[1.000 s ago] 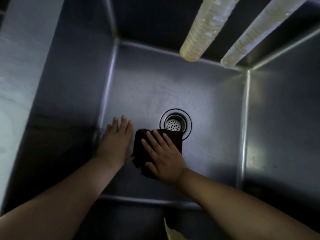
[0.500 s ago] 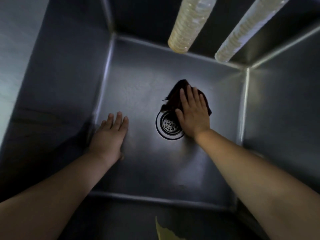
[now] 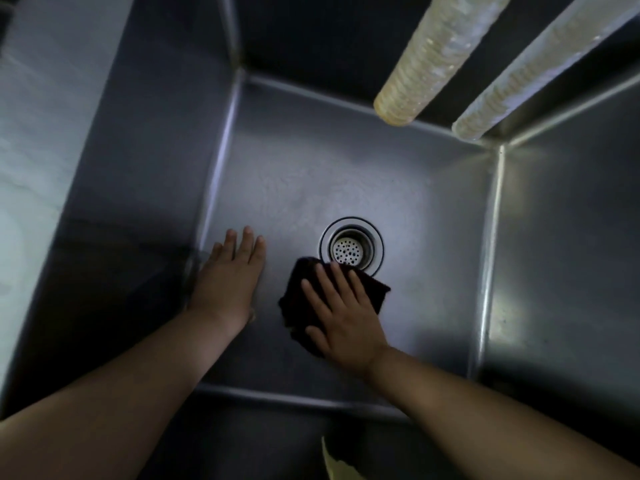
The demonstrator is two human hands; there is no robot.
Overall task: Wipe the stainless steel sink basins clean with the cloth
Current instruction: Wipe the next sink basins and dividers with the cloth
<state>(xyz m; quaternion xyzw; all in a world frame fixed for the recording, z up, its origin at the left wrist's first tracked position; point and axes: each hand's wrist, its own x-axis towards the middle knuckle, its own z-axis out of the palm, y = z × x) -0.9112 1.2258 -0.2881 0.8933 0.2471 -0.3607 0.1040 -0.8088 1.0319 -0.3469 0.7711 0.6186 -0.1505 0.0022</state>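
I look straight down into a deep stainless steel sink basin. A dark cloth lies flat on the basin floor, just in front of the round drain strainer and overlapping its near rim. My right hand presses on the cloth with straight, spread fingers. My left hand rests flat on the basin floor by the left wall, fingers straight, holding nothing.
Two ribbed, yellowish hoses hang down over the basin's far right corner. Steel walls close in on all sides. A pale counter edge runs along the left. A small yellowish scrap shows at the bottom edge.
My right hand has swept the cloth back from beyond the drain to its near side, toward me and slightly left. My left hand stays planted near the left wall.
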